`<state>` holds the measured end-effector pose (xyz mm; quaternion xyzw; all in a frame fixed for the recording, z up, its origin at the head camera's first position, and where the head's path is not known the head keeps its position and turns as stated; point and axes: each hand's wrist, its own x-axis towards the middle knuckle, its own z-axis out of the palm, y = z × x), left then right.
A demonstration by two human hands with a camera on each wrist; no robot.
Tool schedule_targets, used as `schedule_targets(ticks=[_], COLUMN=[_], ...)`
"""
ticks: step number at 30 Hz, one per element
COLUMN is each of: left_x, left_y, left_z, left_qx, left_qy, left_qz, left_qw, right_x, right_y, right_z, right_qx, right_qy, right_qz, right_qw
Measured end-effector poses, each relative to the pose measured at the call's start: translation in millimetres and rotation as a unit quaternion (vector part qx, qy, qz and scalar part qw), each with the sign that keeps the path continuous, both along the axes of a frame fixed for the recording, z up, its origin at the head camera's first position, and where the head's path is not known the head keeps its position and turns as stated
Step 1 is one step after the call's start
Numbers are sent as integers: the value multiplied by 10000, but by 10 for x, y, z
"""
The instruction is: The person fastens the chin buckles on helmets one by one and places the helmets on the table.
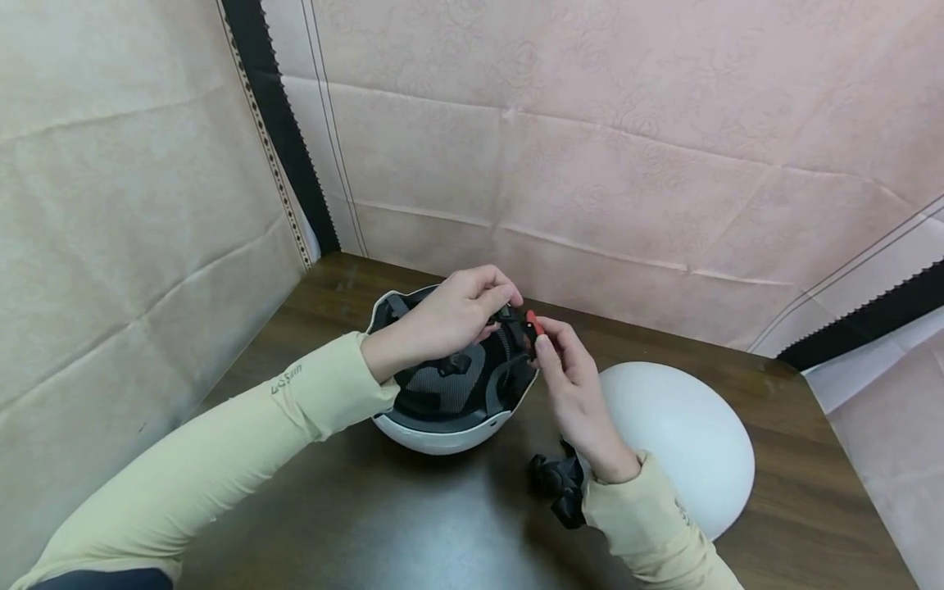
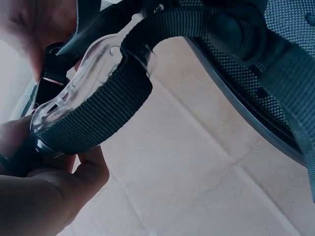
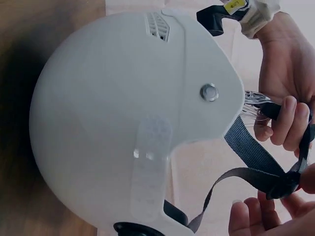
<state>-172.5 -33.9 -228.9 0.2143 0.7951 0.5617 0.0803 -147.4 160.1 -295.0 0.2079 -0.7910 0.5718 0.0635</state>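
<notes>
Two hands are joining the chin strap buckle of an upturned white helmet at the frame's centre

The left hand is pinching the black strap with its clear pad above the helmet's rim; the right hand is gripping the red-tabbed buckle between thumb and fingertips. Likely next: aligning both halves squarely and pressing together. Both wrists are angling inward; a second white shell lies at lower right
</notes>
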Motion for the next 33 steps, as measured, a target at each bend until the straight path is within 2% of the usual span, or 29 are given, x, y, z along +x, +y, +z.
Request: schedule_targets(ticks=[6,10,15,20,24,28,33], left_x=[18,19,12,19,27,34,27], left_y=[5,10,5,-1,6,11,9], left_z=[-9,-16,-22,-24,-31,-43,-58], left_qx=[-143,-119,-56,-96,-356,-656,-780], left_qy=[53,1,-5,-121,-157,-34,-29], left_qz=[-15,-108,-139,-142,-120,-118,-209], left_qw=[9999,9999,9999,9998,9992,9978,9967], right_x=[5,8,80,192,218,222,197], right_y=[-2,-2,-50,-148,-189,-200,-186], right_z=[-21,-18,79,223,257,255,201], right_qx=[265,341,469,417,465,544,643], right_qy=[380,477,516,1111,1540,1598,1550], right_qz=[32,73,105,-95,-292,-358,-420], right_qw=[9989,9983,9975,9929,9865,9850,9849])
